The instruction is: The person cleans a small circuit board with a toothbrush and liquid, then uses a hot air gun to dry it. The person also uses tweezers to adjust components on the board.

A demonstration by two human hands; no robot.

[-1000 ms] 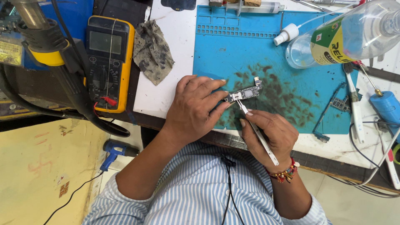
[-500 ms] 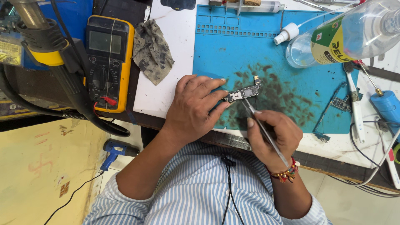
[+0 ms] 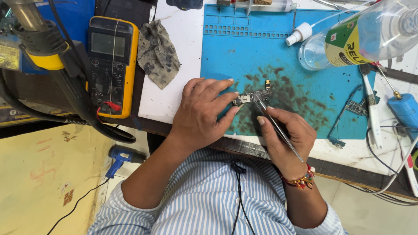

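Note:
A small dark circuit board lies on a stained blue work mat. My left hand lies flat over the mat's near left edge, its fingertips pinning the board's left end. My right hand grips thin metal tweezers, whose tips touch the board's right part. A beaded bracelet sits on my right wrist.
A yellow multimeter and a dirty rag lie to the left. A clear plastic bottle, a small white dropper bottle, a phone frame part, a blue-handled tool and cables sit on the right.
My right hand with the tweezers has shifted slightly, the tips staying on the board. My left hand keeps holding the board in place.

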